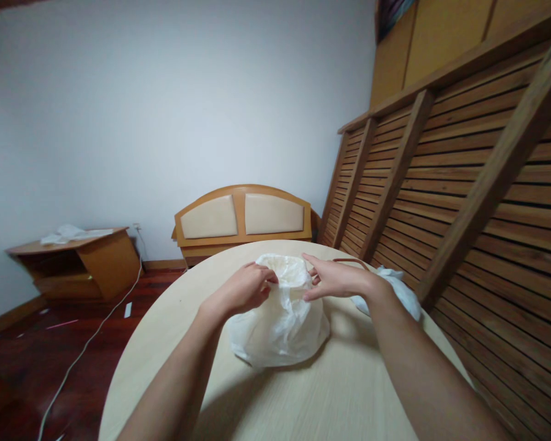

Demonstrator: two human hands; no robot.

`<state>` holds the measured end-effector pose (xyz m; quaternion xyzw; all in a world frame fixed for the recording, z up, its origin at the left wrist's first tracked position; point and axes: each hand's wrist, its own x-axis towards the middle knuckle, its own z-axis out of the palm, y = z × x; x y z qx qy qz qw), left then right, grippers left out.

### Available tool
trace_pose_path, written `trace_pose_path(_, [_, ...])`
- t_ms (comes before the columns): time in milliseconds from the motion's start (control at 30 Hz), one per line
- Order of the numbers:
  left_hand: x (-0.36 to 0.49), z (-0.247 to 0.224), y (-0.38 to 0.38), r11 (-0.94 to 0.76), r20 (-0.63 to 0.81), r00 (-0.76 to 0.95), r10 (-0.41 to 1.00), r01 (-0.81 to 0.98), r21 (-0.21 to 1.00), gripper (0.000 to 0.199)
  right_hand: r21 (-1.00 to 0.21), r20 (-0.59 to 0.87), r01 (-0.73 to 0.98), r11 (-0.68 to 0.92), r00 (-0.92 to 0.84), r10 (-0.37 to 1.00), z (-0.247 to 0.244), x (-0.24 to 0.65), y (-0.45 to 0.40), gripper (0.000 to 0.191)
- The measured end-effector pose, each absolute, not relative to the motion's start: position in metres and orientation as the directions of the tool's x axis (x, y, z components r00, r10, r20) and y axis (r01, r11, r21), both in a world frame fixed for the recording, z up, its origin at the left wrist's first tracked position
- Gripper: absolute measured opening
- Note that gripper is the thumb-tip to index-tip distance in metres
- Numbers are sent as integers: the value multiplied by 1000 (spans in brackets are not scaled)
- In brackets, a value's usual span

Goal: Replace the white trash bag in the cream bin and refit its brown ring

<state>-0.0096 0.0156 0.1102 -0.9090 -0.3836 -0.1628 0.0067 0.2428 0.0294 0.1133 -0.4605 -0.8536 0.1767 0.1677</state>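
A white, thin plastic bag (280,337) stands on the round pale table (165,367) in front of me. Its mouth faces up and is spread, with the edge folded outward; what lies inside cannot be made out. My left hand (250,286) is at the left side of the rim, its fingers curled over the edge and closed on the plastic. At the right side of the rim is my right hand (333,278), with its fingers apart around the edge, close against the bag.
A second whitish bag (401,294) lies at the table's right edge, near a thin brown curved strip (351,261). A slatted wooden frame (441,202) leans at the right. Beyond are a headboard (243,214) and a low cabinet (101,263). A cable (92,343) crosses the floor.
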Motion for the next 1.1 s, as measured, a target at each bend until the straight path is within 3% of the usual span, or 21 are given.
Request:
trace_pose_path(100, [-8,113,8,-738,343,667,661,662,135,34,-596,9,676,434,-535,845,113,249,32,95])
trace_pose_path(167, [-3,113,5,-756,381,667,640,634,159,29,-621,14,651,436,-547,837,114,249,33,90])
trace_pose_path(333, [1,107,13,-768,376,688,621,630,115,12,-509,66,716,478,-521,851,119,244,30,72])
trace_pose_path(533, [-18,108,20,-682,305,636,709,729,65,18,-473,115,676,565,-589,800,123,239,29,41])
trace_pose_path(800, [-5,112,9,-737,377,654,656,662,136,19,-305,311,704,641,-562,766,116,234,36,47])
trace_pose_path(967, [-10,106,16,-702,323,644,694,704,105,12,-281,306,712,643,-569,763,107,234,43,25])
trace_pose_path(1100, [-15,106,14,-700,326,646,690,710,75,11,-262,342,703,661,-573,745,103,234,47,18])
